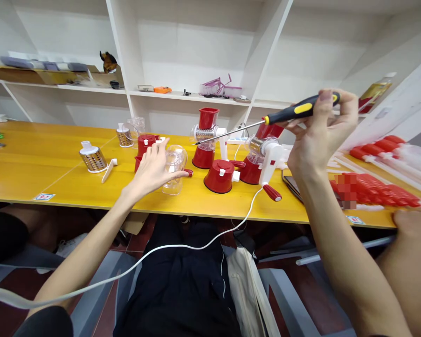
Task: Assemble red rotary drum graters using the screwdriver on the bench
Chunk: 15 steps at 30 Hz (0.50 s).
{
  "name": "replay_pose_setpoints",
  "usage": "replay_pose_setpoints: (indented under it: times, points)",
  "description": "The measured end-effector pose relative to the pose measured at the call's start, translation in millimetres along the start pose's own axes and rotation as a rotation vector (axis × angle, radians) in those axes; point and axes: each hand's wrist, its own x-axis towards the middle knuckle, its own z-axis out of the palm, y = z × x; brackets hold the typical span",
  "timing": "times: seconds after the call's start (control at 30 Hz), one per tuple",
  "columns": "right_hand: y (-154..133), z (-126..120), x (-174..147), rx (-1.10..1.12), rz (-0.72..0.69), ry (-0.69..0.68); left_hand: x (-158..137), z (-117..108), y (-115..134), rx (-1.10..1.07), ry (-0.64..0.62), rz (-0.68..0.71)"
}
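My right hand [317,126] is raised above the table, gripping a screwdriver [301,110] by its black and yellow handle. The long shaft points left and slightly down, passing in front of the rotary graters. My left hand [154,164] has its fingers stretched out, thumb to the right, over a red grater base [146,144] and beside a clear plastic housing [175,161]. Whether it touches either one I cannot tell. An assembled red rotary grater [205,157] and another grater with a white crank [269,161] stand behind a red base [220,175].
Metal grater drums [94,160] and a white crank arm [109,169] are on the left of the yellow table [63,171]. Red-handled pieces [386,189] lie at right, near another person's arm [407,262]. A white cable [196,248] crosses my lap.
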Motion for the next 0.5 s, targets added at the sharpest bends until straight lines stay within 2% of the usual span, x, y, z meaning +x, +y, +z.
replay_pose_setpoints:
  times: [0.1, 0.23, 0.37, 0.5]
  points:
    - [-7, 15, 5, -0.009, -0.016, -0.093, -3, 8, 0, -0.044, 0.042, -0.005]
    - [-17, 37, 11, -0.037, -0.04, -0.2, 3, 3, -15, -0.268, -0.096, 0.14]
    - [-25, 65, 17, -0.071, -0.035, -0.308, 2, 5, -25, -0.383, -0.053, 0.104]
    - [-34, 90, 23, -0.12, -0.061, -0.434, -2, 13, -33, -0.467, -0.102, 0.06]
